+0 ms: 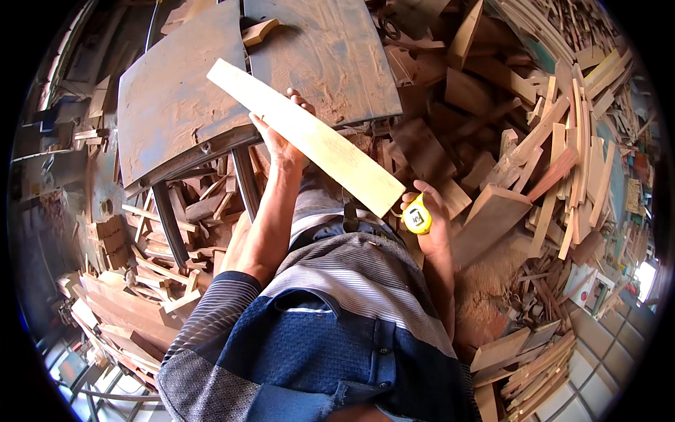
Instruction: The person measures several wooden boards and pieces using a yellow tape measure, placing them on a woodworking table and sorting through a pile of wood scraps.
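We see the left hand [285, 141] raised in front of the body, its forearm climbing from a striped sleeve [218, 306] with the wrist roughly in line. It supports a pale board [309, 141] from below: the thumb lies along the near edge, the other fingers come up past the far edge, and the grip closes across the board's width. The board slants from upper left to lower right, its far end over the worktable [169, 116] and its near end just beside the right hand [437, 214]; whether the far end touches the tabletop we cannot tell. The right hand is held lower, forearm nearly upright in the view, with fingers and thumb curled around a rounded yellow tape measure [418, 218]; we cannot tell whether those fingers also touch the board. The board is long, flat and straight-edged, with a smooth, light face that looks broader toward us. The worktable's top is two dull, dust-smeared panels parted by a narrow gap, with a small wood block [260, 32] at that gap and dark, straight legs [169, 221] below. To the right we find a jumble of rough brown offcuts [485, 91], long thin strips [580, 158] leaning together and a patch of crumbly reddish sawdust [485, 292]. The shirt [309, 352] is blue, its weave textured, below grey-and-white striped cloth.
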A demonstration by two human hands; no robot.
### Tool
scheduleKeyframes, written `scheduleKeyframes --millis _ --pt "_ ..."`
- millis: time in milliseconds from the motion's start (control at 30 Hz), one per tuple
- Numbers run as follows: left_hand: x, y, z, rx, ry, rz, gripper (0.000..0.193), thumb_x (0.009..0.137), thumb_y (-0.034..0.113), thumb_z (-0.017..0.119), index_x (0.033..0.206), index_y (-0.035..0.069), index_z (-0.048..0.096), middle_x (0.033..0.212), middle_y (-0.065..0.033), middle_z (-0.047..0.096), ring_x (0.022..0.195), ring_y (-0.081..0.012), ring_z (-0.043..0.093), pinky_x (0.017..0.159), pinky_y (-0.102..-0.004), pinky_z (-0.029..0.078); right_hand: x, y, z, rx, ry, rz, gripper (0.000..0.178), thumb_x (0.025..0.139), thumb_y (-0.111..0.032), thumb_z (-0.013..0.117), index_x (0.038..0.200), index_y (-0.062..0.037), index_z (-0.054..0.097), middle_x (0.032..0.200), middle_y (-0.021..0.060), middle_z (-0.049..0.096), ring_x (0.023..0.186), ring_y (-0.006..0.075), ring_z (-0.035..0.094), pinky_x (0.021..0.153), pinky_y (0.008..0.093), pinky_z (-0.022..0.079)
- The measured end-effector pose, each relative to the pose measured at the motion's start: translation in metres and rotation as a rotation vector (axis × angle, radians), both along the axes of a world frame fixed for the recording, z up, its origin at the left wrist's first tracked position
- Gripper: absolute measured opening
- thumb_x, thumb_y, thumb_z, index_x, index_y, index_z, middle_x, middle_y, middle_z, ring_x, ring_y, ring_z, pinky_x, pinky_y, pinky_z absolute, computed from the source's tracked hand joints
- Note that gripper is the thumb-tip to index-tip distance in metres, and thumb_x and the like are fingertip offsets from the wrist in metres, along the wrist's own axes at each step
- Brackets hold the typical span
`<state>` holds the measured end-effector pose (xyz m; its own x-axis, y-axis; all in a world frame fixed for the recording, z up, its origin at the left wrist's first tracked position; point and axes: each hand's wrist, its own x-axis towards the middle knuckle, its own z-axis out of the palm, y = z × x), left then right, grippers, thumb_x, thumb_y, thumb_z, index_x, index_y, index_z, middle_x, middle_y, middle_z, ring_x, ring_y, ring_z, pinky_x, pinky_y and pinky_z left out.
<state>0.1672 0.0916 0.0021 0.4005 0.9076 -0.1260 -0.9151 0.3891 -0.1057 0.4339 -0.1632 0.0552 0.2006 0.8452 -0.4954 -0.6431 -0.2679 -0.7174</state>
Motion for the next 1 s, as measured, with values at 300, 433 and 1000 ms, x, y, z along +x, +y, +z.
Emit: scheduleKeyframes --millis 300,433,1000 --pt "-0.049 0.002 -0.002 0.020 0.019 0.097 0.084 0.092 0.069 0.049 0.120 -0.009 0.059 0.104 -0.0179 0.065 0.092 -0.0330 0.059 0.082 -0.0428 0.055 0.006 -0.004 -0.001 -0.075 -0.028 -0.005 0.048 0.099 -0.026 0.069 0.137 0.0008 0.056 0.104 0.0146 0.073 0.090 0.0198 0.071 0.072 0.0301 0.060" --pt "-0.084 0.015 -0.001 0.032 0.040 0.096 0.089 0.089 0.079 0.044 0.113 -0.004 0.064 0.097 -0.0180 0.070 0.089 -0.0344 0.064 0.082 -0.0453 0.057 0.007 -0.011 -0.010 -0.101 -0.075 -0.038 0.042 0.102 -0.025 0.065 0.135 0.0006 0.059 0.105 0.0149 0.073 0.093 0.0207 0.070 0.081 0.0306 0.056" --pt "-0.107 0.032 -0.007 -0.229 0.239 0.259 0.107 0.086 0.096 0.030 0.117 -0.001 0.065 0.107 -0.0138 0.069 0.097 -0.0313 0.065 0.089 -0.0471 0.055 -0.050 0.053 -0.017 -0.137 -0.091 0.013 0.045 0.102 -0.031 0.065 0.135 -0.0014 0.059 0.104 0.0151 0.073 0.089 0.0240 0.070 0.077 0.0321 0.056"
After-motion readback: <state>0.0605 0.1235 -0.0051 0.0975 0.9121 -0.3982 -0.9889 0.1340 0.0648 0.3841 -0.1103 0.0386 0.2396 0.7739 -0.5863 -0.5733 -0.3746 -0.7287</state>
